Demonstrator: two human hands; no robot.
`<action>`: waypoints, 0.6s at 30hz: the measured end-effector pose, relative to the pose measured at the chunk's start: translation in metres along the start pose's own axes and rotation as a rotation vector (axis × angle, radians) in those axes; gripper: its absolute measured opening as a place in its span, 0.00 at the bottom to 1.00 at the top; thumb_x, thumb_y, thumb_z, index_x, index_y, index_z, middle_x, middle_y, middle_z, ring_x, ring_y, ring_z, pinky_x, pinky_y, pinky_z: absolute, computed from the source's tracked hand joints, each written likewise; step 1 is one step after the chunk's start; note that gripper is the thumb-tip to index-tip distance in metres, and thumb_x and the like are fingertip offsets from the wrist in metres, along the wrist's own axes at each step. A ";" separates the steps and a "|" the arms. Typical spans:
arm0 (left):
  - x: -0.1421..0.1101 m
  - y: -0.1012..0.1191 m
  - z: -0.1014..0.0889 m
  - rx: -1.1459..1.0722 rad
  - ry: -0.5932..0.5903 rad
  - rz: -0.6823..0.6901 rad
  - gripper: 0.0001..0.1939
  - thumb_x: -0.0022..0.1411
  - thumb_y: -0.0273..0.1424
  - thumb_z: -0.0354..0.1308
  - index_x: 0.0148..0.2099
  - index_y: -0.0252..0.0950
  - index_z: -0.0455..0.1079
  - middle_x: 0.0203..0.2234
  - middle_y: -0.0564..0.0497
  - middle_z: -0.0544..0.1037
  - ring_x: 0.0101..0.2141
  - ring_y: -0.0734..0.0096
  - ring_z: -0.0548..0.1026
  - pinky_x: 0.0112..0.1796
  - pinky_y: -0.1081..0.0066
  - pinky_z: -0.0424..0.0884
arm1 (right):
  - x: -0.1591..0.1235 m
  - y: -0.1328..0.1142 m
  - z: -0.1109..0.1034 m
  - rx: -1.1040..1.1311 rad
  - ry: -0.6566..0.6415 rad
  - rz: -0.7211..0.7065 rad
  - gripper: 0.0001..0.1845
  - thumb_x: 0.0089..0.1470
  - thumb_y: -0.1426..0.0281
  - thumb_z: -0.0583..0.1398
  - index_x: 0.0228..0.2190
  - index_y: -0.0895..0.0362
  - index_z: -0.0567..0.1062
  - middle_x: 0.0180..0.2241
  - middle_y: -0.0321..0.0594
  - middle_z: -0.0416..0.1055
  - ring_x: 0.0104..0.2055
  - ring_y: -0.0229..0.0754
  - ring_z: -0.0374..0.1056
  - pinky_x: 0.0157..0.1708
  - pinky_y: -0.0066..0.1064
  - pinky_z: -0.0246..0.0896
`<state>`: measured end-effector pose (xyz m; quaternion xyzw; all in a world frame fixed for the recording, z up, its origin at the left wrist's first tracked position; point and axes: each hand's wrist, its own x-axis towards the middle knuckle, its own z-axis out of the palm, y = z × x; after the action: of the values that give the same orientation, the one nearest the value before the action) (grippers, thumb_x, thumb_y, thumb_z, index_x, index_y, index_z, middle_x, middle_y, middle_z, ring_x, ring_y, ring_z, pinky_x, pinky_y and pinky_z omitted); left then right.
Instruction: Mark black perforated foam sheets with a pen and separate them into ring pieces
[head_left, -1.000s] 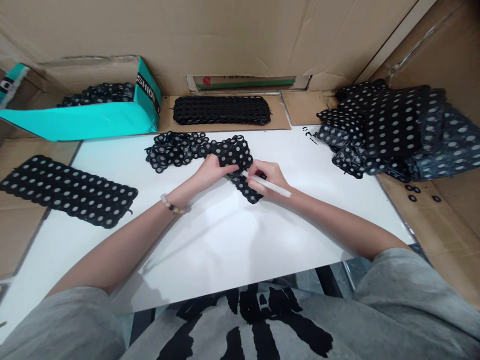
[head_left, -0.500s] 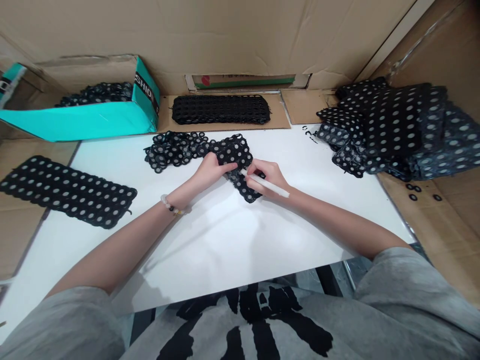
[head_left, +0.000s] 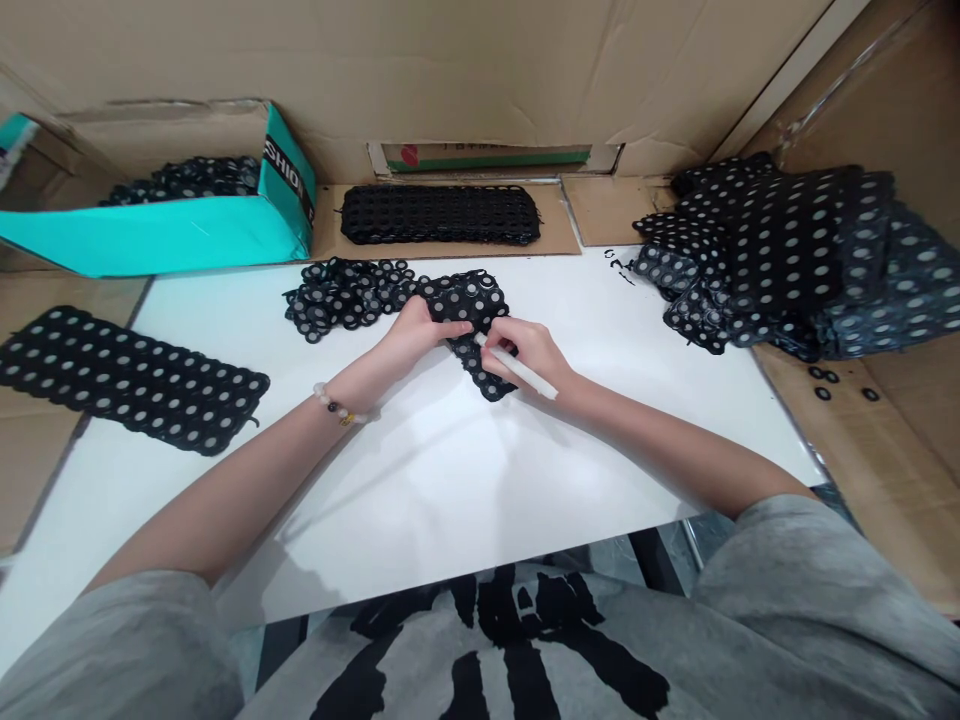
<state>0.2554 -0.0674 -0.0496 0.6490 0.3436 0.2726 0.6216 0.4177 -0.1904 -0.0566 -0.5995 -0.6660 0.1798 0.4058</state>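
A loose strip of black ring mesh, made of joined rubber-like rings with grey centres, lies on a white board. My left hand rests on the strip, with its fingers pressed on the rings. My right hand grips a white marker pen, whose tip is at the mesh close to my left fingertips. The part of the strip under both hands is hidden. A beaded bracelet circles my left wrist.
A flat black ring sheet lies at the left edge of the board. A teal box holds more mesh, and another sheet lies on cardboard behind the board. A tall mesh pile stands to the right, with several loose rings near it.
My right hand and the pen have shifted a little to the left, closer to my left hand. The view has tilted slightly, and the mesh strip looks much the same.
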 end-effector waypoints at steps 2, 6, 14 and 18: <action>-0.001 0.003 0.000 0.003 -0.015 -0.016 0.20 0.43 0.35 0.74 0.39 0.33 0.74 0.42 0.41 0.83 0.48 0.48 0.78 0.52 0.51 0.75 | 0.002 -0.002 -0.001 0.004 -0.005 0.020 0.07 0.49 0.71 0.60 0.24 0.53 0.65 0.26 0.34 0.70 0.28 0.39 0.61 0.32 0.30 0.56; -0.002 0.006 0.000 -0.008 -0.063 -0.034 0.18 0.44 0.35 0.74 0.36 0.34 0.74 0.40 0.41 0.83 0.48 0.46 0.78 0.50 0.52 0.76 | 0.004 -0.002 -0.001 -0.002 -0.013 0.031 0.07 0.50 0.70 0.60 0.24 0.53 0.65 0.25 0.34 0.69 0.27 0.38 0.61 0.32 0.30 0.56; 0.003 -0.010 -0.001 0.145 -0.067 0.084 0.25 0.51 0.45 0.69 0.45 0.32 0.76 0.45 0.42 0.82 0.47 0.50 0.78 0.50 0.56 0.73 | 0.000 0.014 0.003 0.098 0.042 -0.104 0.05 0.54 0.67 0.60 0.28 0.53 0.68 0.29 0.36 0.72 0.29 0.38 0.65 0.32 0.30 0.61; 0.000 -0.005 -0.003 0.320 -0.107 0.151 0.25 0.56 0.49 0.65 0.46 0.34 0.75 0.44 0.45 0.82 0.47 0.52 0.77 0.49 0.61 0.72 | -0.003 0.015 0.003 0.126 0.089 -0.114 0.06 0.56 0.65 0.61 0.29 0.53 0.70 0.32 0.38 0.75 0.31 0.39 0.68 0.33 0.32 0.63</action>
<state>0.2526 -0.0658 -0.0549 0.7769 0.2995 0.2256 0.5057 0.4250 -0.1890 -0.0704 -0.5412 -0.6679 0.1712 0.4814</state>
